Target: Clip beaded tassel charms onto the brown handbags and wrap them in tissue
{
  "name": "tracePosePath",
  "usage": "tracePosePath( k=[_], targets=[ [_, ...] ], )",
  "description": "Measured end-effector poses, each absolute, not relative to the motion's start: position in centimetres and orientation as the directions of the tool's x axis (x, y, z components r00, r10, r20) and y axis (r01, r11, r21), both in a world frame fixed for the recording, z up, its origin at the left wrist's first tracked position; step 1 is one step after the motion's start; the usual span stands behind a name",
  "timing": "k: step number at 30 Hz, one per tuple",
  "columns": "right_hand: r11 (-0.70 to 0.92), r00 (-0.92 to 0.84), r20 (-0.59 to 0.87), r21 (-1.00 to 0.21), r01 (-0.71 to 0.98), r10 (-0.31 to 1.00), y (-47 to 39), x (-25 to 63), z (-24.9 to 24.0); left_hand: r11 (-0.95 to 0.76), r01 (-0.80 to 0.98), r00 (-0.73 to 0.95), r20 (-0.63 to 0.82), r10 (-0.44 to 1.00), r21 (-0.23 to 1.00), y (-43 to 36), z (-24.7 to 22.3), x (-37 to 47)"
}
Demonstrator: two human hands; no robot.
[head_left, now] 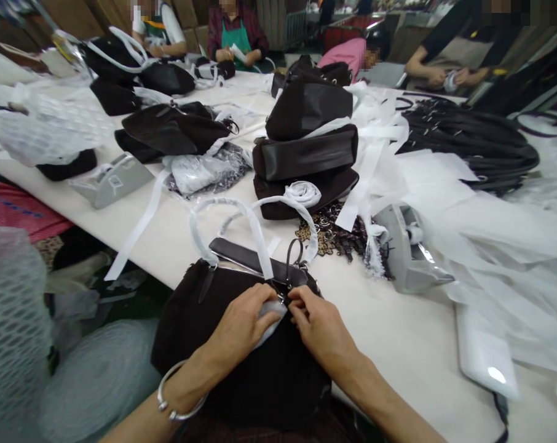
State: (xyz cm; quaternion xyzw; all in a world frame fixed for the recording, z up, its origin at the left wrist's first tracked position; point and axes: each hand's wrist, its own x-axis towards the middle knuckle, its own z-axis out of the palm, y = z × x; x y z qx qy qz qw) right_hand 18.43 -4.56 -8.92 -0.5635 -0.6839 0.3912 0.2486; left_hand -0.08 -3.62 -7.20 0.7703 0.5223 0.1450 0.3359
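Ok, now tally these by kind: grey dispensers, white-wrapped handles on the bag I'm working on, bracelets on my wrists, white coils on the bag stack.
Grey dispensers: 2
Wrapped handles: 2
Bracelet: 1
White coil: 1
Total: 6

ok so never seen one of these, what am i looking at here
There's no robot, just one picture from a camera on a person's head, looking forward and down. Their bare left hand holds pale wrapping against a dark bag; the right hand is curled beside it, its exact grip unclear. On the table lie more dark bags, white strips, black straps and what looks like a tape dispenser. Other people work beyond.
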Motion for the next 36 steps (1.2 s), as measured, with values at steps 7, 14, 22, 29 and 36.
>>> tracePosePath(
  k=[7, 14, 22, 29, 36],
  targets=[
    [0.278, -0.346, 0.014, -0.625, 0.73, 0.938, -4.3, 18.4, -9.1, -0.193, 0.662, 0.367, -0.089, 0.926, 0.724, -4.4, -7.7, 0.2],
    [0.513, -0.534, 0.042, -0.352, 0.783, 0.844, -3.3, 18.2, -8.6, -0.115, 0.651, 0.306, -0.12, 0.944, 0.751, -4.6, -6.8, 0.7],
    [0.466, -0.446, 0.145, -0.384, 0.797, 0.883, -3.7, 18.2, -10.2, -0.233, 0.685, 0.37, -0.054, 0.927, 0.69, -4.8, -8.3, 0.3],
    [0.437, -0.446, 0.102, -0.479, 0.762, 0.889, -2.9, 18.9, -8.5, -0.232, 0.732, 0.347, -0.057, 0.936, 0.64, -3.5, -9.8, -0.2],
    [0.107, -0.043, 0.112, -0.668, 0.736, 0.993, -0.8, 28.7, -3.8, -0.231, 0.839, 0.313, -0.09, 0.946, 0.492, -3.1, -9.0, 1.2]
  ],
)
